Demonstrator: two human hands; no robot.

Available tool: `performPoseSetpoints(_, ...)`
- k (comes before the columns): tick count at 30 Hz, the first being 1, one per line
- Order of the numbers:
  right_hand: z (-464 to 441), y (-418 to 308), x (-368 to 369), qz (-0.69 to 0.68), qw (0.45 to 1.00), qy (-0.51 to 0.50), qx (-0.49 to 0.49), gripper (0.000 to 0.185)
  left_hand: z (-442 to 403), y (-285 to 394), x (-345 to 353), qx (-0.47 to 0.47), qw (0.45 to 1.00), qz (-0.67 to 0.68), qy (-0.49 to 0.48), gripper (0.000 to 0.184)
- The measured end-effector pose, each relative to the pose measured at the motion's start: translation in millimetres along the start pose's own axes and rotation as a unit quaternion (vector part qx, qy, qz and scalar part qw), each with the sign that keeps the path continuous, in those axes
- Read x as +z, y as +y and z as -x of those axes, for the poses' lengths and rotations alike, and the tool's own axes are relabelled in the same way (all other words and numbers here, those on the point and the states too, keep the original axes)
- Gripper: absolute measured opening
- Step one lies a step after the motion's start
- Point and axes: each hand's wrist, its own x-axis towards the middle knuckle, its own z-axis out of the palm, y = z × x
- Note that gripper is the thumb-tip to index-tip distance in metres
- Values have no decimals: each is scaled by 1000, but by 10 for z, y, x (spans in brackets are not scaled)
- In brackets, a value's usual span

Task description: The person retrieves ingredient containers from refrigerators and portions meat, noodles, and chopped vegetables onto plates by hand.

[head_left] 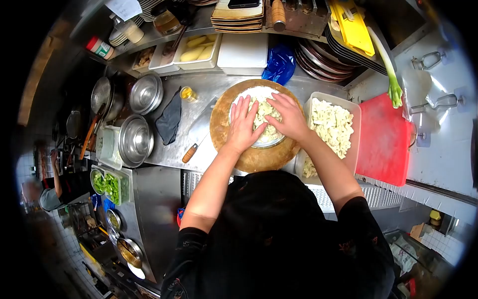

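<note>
A round wooden chopping board [222,114] lies on the steel counter, bearing a white plate [256,91] of pale green-white chopped pieces [266,130], which look like cauliflower. My left hand [242,124] rests on the left part of the heap, palm down with its fingers spread. On the right side, my right hand [289,117] also lies on the pieces, fingers stretched and apart. Both hands hide part of the plate and heap. Beside the board on the right stands a plastic tub [356,112] holding more such pieces [332,127].
A cleaver with a wooden handle [189,153] lies left of the board, near a dark cloth [170,117] and a small yellow-filled cup [187,93]. Steel bowls [135,141] stand farther left. A red cutting board [383,139] is at right. Another person [50,197] stands far left.
</note>
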Motion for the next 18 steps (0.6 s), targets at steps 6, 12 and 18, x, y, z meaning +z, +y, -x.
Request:
performPoseSetpoints(6, 113, 90, 298, -20, 998, -35, 47, 60, -83, 10, 42, 35, 999, -13, -25, 65)
performPoseSetpoints(12, 223, 132, 218, 42, 999, -31, 2, 59, -168, 19, 137, 50, 988, -103, -102, 62)
performPoseSetpoints(18, 997, 324, -932, -35, 972, 41, 230, 27, -70, 7, 8, 54, 995, -41, -80, 70)
